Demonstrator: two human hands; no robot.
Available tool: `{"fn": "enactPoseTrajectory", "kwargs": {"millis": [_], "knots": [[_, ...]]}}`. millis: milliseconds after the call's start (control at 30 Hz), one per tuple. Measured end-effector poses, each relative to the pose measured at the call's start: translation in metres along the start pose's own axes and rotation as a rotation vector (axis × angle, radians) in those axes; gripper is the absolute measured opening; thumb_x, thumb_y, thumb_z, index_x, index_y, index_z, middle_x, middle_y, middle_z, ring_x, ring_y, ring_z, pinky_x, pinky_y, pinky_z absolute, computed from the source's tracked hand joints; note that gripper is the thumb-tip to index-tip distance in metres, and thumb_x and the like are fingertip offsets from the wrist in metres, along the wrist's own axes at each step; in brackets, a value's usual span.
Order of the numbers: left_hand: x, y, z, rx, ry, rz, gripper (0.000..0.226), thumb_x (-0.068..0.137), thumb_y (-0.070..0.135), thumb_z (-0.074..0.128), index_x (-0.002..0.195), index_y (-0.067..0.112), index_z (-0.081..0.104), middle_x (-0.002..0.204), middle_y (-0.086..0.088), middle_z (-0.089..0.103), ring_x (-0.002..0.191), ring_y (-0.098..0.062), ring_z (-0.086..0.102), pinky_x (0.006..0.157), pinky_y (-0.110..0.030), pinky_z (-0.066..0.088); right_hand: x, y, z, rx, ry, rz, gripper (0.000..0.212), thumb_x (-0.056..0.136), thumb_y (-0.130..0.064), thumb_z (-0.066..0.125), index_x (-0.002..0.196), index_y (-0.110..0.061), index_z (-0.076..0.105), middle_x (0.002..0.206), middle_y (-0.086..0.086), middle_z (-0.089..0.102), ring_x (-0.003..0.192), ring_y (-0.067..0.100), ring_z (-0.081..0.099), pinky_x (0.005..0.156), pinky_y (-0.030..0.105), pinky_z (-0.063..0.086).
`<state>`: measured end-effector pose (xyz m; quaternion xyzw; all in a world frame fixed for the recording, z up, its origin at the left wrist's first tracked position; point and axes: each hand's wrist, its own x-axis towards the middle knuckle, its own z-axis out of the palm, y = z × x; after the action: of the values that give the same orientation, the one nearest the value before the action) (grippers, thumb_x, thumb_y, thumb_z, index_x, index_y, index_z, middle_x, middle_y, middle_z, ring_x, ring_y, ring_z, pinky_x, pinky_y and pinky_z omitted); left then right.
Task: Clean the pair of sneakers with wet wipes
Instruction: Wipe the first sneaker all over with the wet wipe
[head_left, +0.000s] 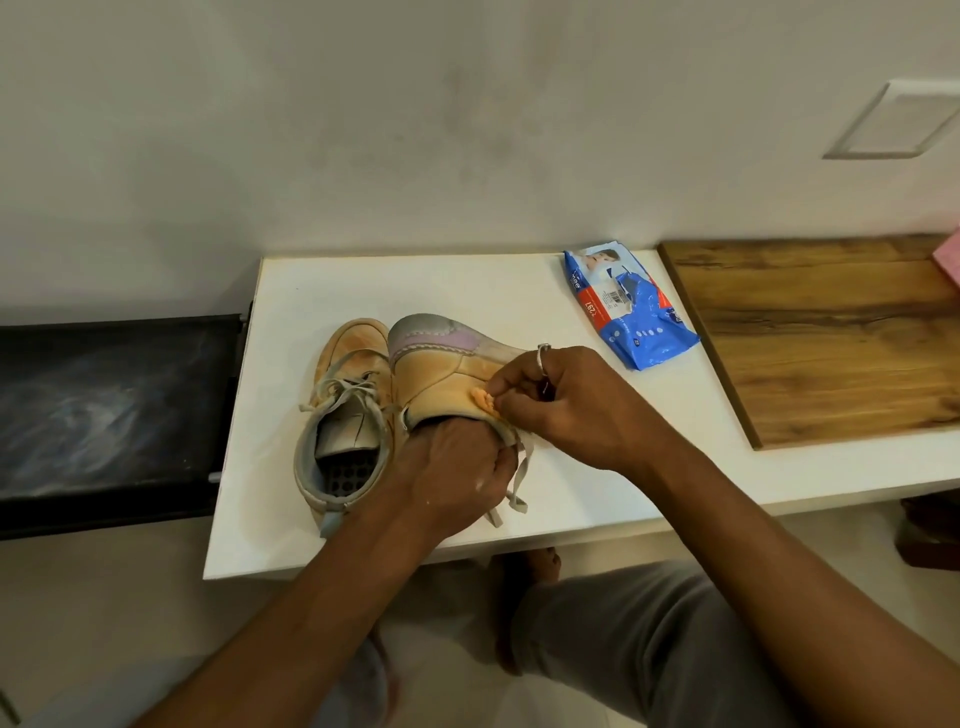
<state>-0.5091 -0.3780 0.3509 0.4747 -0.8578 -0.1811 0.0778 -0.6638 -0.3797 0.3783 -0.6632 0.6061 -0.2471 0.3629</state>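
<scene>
Tan leather sneaker (441, 371) lies tipped sideways on the white worktop (311, 291), left hand (457, 467) gripping its collar, right hand (566, 400) fingers pinching an orange-stained wipe (480, 402) against its side. Its upright twin sneaker (345, 415) stands just beside it; a blue wipes packet (628, 306) sits near the far edge.

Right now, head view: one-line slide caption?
Left hand grips one sneaker while right hand presses a wipe to its side; other sneaker and wipes pack lie nearby.

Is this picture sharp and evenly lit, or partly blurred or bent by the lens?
Head view: soft, even light, only a faint shadow on the white table beside the right hand, which pinches the wipe. Head view: the wide lens skews the table edges and the wooden board. Head view: the wipes pack is fairly sharp; the trousers below are blurred.
</scene>
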Motion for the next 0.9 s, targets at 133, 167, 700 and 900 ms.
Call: {"fn": "enactPoseTrajectory", "kwargs": {"millis": [133, 167, 700, 900], "knots": [[0.001, 0.0, 0.001, 0.024, -0.009, 0.032, 0.034, 0.097, 0.033, 0.041, 0.089, 0.009, 0.063, 0.073, -0.004, 0.058, 0.065, -0.016, 0.045, 0.06, -0.027, 0.037, -0.002, 0.003, -0.007, 0.118, -0.038, -0.003, 0.01, 0.088, -0.021, 0.069, 0.092, -0.028, 0.075, 0.088, -0.012, 0.073, 0.087, 0.008, 0.066, 0.079, 0.019, 0.054], [0.002, 0.0, 0.001, 0.024, -0.011, 0.037, 0.033, 0.097, 0.032, 0.041, 0.089, 0.009, 0.064, 0.072, -0.003, 0.055, 0.065, -0.016, 0.045, 0.06, -0.027, 0.036, -0.002, 0.002, -0.006, 0.125, -0.016, -0.014, 0.011, 0.089, -0.021, 0.068, 0.093, -0.029, 0.074, 0.089, -0.012, 0.073, 0.087, 0.008, 0.066, 0.08, 0.022, 0.055], [0.0, -0.001, 0.001, 0.002, -0.018, 0.035, 0.031, 0.098, 0.03, 0.041, 0.095, 0.008, 0.064, 0.087, -0.007, 0.066, 0.083, -0.024, 0.063, 0.063, -0.027, 0.038, 0.007, -0.005, 0.014, 0.033, 0.122, -0.075, 0.012, 0.09, -0.027, 0.066, 0.1, -0.028, 0.073, 0.092, -0.017, 0.066, 0.085, 0.006, 0.062, 0.075, 0.02, 0.053], [-0.001, 0.0, 0.003, 0.099, -0.088, 0.063, 0.036, 0.1, 0.03, 0.036, 0.093, 0.009, 0.064, 0.085, -0.007, 0.064, 0.081, -0.025, 0.061, 0.064, -0.028, 0.038, 0.002, 0.002, -0.004, 0.07, -0.065, -0.057, 0.009, 0.087, -0.019, 0.068, 0.09, -0.021, 0.077, 0.083, -0.011, 0.072, 0.084, 0.011, 0.065, 0.074, 0.022, 0.053]]}}
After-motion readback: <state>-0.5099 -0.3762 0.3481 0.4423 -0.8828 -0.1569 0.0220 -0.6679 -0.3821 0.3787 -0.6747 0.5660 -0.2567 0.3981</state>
